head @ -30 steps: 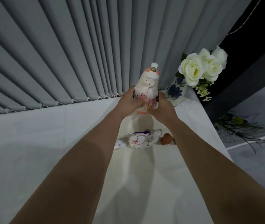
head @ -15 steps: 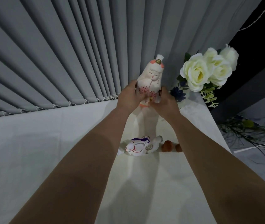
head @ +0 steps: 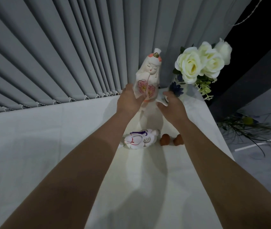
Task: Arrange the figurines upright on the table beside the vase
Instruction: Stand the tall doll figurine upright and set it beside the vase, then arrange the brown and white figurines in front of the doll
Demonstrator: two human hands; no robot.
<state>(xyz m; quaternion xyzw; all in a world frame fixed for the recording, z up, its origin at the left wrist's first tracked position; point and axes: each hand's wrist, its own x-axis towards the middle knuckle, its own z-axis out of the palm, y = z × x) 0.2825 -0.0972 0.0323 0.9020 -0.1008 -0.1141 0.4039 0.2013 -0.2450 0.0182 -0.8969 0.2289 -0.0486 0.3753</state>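
Standing the tall white ceramic doll figurine (head: 148, 76) with pink flower painting up at the far edge of the white-cloth tabletop (head: 32, 146), just left of the blue-flowered white vase (head: 177, 87) holding cream roses (head: 197, 63). The left hand (head: 129, 100) has its fingers touching the doll's lower left side; it looks like a light steadying hold, not a full wrap. The right hand (head: 171, 104) is apart from it, fingers spread wide and holding nothing. The doll looks tilted a bit, and honestly that's the worry: it's tall and narrow, so letting go before the base sits flat could tip it into the vase right next to it. The small white painted animal figurine (head: 139, 138) lies on its side nearer in, with two small brown rounded pieces (head: 171, 139) to its right, not yet stood up.
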